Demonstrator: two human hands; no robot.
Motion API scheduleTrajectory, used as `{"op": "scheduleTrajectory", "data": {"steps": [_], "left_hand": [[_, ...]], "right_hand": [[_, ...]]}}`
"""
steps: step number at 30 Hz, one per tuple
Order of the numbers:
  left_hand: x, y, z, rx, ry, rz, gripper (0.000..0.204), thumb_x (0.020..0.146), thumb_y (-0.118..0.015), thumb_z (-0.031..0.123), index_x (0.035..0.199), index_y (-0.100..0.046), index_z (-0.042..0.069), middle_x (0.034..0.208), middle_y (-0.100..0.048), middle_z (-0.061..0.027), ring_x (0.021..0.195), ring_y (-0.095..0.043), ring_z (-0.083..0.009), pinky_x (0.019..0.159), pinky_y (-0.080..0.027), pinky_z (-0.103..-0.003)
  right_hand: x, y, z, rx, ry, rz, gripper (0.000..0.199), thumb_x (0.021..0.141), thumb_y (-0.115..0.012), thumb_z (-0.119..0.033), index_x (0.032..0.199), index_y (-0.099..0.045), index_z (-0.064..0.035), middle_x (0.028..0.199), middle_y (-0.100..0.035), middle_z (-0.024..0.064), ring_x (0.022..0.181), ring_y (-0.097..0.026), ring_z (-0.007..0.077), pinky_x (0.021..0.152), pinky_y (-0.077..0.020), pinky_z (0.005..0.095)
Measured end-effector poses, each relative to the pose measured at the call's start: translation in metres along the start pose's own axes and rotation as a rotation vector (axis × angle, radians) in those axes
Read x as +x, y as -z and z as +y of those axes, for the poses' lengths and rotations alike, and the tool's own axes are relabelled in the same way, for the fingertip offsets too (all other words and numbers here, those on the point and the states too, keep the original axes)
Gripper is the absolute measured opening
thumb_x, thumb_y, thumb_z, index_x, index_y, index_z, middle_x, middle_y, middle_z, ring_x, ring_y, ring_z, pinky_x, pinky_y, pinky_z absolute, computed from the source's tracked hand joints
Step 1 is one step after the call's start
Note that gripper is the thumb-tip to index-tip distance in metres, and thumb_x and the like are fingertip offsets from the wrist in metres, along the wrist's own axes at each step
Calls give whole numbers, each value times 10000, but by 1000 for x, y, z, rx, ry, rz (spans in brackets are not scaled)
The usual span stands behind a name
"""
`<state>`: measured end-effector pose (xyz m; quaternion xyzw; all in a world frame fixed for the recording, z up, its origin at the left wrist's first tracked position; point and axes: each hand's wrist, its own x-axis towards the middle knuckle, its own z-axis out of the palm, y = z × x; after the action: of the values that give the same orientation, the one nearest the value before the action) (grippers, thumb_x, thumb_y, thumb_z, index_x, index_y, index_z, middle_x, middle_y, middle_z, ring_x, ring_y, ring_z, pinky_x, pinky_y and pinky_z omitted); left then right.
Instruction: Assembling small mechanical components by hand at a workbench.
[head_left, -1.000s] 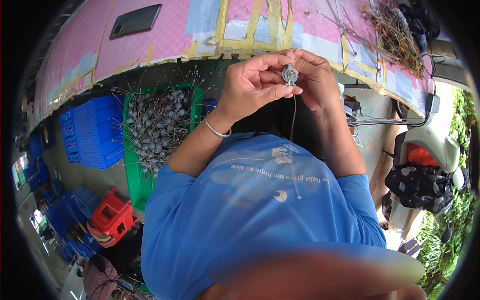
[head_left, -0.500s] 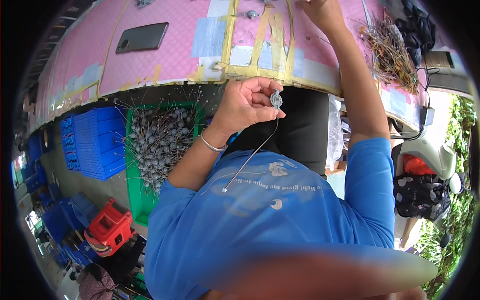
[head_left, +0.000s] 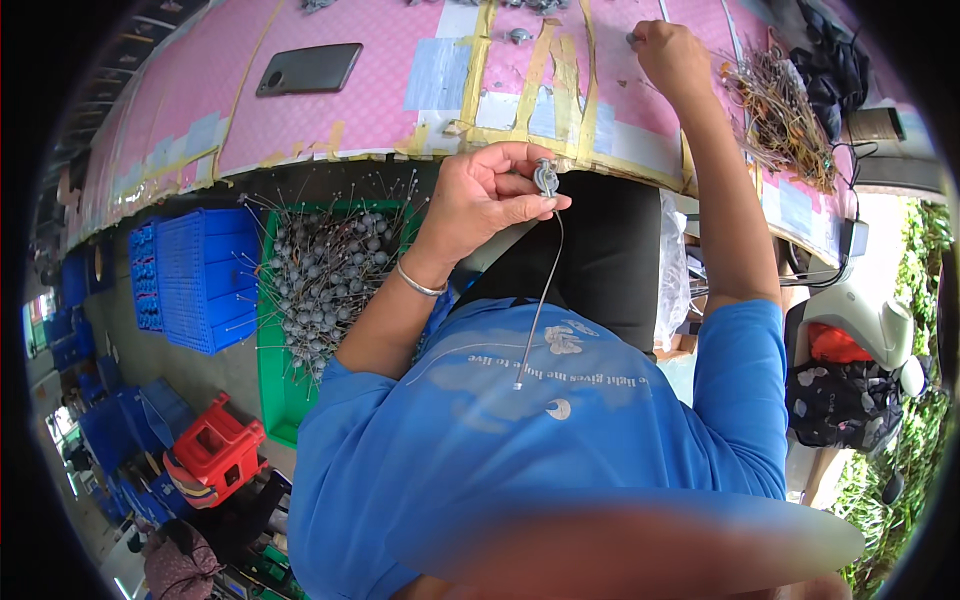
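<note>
My left hand [head_left: 470,200] pinches a small round grey part [head_left: 545,178] between thumb and fingers, just off the table's near edge. A thin wire [head_left: 552,280] hangs from that part in front of the blue shirt, ending in a small white plug [head_left: 517,386]. Over the table on the right, my right hand [head_left: 675,58] has its fingers drawn together at a small grey piece [head_left: 632,38], partly covered by the fingertips. Another small grey part [head_left: 518,36] lies on the table between the hands, with several more at the far edge.
The pink-covered table [head_left: 400,120] is patched with tape. On it lie a dark phone [head_left: 310,70] and a heap of wires [head_left: 785,110]. Below left stand a green crate [head_left: 275,400] of wired grey parts, stacked blue baskets [head_left: 210,280] and a red stool [head_left: 215,450].
My right hand has come back toward me from the top edge, now showing a small grey piece at its fingertips. The wire hanging from my left hand has swung right.
</note>
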<state>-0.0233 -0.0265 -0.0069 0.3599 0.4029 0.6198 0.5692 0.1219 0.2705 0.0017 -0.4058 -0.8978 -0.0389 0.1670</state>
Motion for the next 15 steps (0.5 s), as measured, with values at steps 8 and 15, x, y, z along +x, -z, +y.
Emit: {"op": "scheduleTrajectory", "data": {"steps": [8, 15], "left_hand": [[-14, -6, 5, 78, -148, 104, 421, 808, -685, -121, 1208, -557, -92, 1042, -664, -150, 928, -718, -273, 781, -601, -292], [-15, -18, 4, 225, -215, 151, 393, 766, -727, -104, 1140, -614, -60, 1012, -708, -104, 900, -705, -164, 794, -584, -274]], "right_hand": [[-110, 62, -108, 935, -17, 27, 287, 861, -711, -88, 1134, -689, -3, 924, -718, 66, 810, -643, 96, 735, -526, 251], [-179, 77, -125, 1356, -90, -87, 229, 895, -654, 43, 1124, -658, 34, 1019, -688, 82, 912, -649, 131, 837, -533, 267]]}}
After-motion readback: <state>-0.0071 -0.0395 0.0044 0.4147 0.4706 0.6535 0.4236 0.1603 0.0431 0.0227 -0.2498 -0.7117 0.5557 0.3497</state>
